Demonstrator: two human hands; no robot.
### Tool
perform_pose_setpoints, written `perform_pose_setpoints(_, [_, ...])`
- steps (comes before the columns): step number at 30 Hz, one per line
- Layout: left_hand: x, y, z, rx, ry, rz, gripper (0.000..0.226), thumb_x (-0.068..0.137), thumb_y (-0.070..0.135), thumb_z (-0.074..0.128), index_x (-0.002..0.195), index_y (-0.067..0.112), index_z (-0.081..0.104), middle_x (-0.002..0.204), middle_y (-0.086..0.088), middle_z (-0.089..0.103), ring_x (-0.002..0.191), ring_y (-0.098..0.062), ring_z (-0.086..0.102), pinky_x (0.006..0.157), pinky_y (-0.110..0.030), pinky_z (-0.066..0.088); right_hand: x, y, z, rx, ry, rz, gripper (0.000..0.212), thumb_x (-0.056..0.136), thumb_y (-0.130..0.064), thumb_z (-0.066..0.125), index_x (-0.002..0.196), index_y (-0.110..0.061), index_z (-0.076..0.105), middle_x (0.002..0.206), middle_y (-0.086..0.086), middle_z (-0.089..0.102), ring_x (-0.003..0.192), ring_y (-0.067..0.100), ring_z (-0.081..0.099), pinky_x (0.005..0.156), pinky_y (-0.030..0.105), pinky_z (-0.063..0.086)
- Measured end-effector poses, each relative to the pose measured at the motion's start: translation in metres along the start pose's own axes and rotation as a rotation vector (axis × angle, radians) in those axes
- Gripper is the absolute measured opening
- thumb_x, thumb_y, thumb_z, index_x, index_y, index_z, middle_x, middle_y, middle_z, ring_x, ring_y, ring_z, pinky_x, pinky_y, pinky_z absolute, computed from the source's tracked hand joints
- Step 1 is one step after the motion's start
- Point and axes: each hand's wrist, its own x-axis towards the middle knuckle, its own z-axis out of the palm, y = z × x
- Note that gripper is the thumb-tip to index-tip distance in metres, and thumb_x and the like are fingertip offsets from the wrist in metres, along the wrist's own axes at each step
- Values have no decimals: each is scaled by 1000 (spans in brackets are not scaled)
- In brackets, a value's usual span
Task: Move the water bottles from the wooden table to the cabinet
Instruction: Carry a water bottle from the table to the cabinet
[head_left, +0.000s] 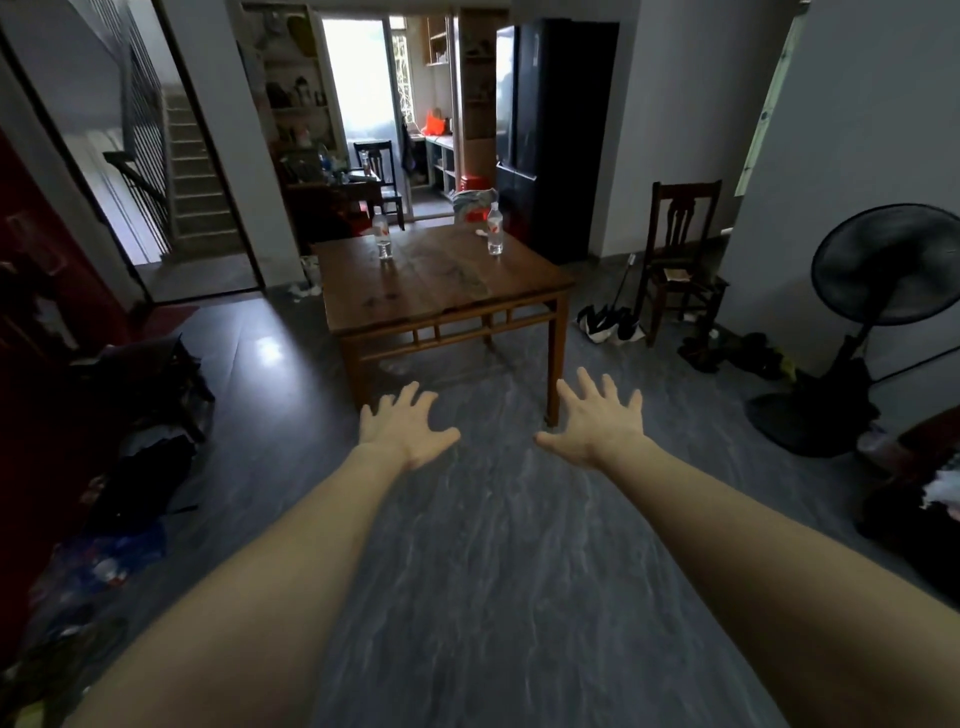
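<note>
While both hands hover empty, bottles stand well beyond.

Floor between hands and table open, 12 o'clock. Left hand and right hand spread, empty, apart. Clutter pile at 9 o'clock; fan and chair at 2 o'clock. Tabletop bare between two bottles: left bottle, right bottle.
</note>
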Motion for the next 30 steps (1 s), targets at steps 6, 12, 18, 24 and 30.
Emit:
perform_pose_setpoints(6, [93,11,-3,-5,34,-8,77,92,66,43,157,29,28,166,0,21,148,-31,28,118,-49,24,90,13,8,-41,-35,-23,96,77,-77,41,154,-32,6,164,0,-3,149,31,-2,114,63,7])
perform_pose_setpoints(12, [202,-6,-10,-5,-8,-28,78,93,68,42,159,32,21,170,2,10,153,-32,16,123,-54,15,204,0,4,-49,-54,-48,96,77,-76,43,154,-32,6,164,0,-3,149,31,-1,114,62,8])
perform_pose_setpoints(18, [317,-30,-36,-9,-82,-56,81,95,70,39,162,33,12,171,4,-6,156,-32,-1,124,-58,5,326,-19,-16,2,-60,-57,94,80,-77,40,154,-33,4,164,-1,-4,150,29,0,116,59,11])
perform_pose_setpoints(24, [402,-21,-51,-1,-113,21,79,96,70,37,161,34,14,171,5,-3,157,-30,-4,125,-57,2,412,-34,-7,33,-147,-32,94,81,-77,41,154,-34,2,164,-2,-6,150,28,0,116,57,10])
perform_pose_setpoints(30, [485,-39,-49,-43,-130,1,79,96,71,37,161,32,16,171,4,-3,156,-33,-9,123,-61,0,503,-34,1,92,-132,-72,93,80,-77,41,154,-35,5,164,-5,-2,150,27,4,116,55,14])
